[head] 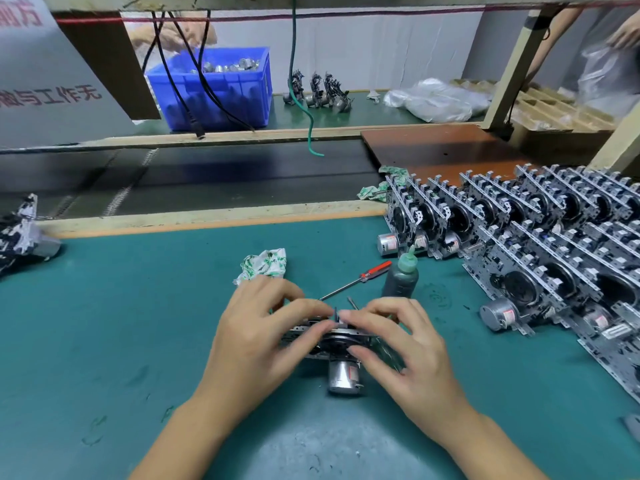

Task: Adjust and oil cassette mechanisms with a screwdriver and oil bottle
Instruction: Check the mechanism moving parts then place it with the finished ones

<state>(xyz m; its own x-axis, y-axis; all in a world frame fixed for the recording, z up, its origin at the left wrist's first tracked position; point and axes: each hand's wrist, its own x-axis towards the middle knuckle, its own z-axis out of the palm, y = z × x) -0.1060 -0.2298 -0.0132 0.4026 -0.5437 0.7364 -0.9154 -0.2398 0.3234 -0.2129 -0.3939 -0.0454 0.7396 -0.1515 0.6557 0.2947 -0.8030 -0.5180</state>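
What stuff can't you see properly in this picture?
- Mechanism, head view: both hands cover most of it, so the part being pinched is hidden.
- Bottle: too dark to show how much oil is inside.
- Bin: the silvery parts in it are too small and blurred to name.
- Sign: its writing is cut off by the left edge.

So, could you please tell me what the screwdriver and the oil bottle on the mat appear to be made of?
The screwdriver: thin bright metal shaft with a shine, and a glossy, seemingly translucent red handle, likely plastic. The oil bottle: dull dark body with a pale green nozzle cap, probably soft plastic.
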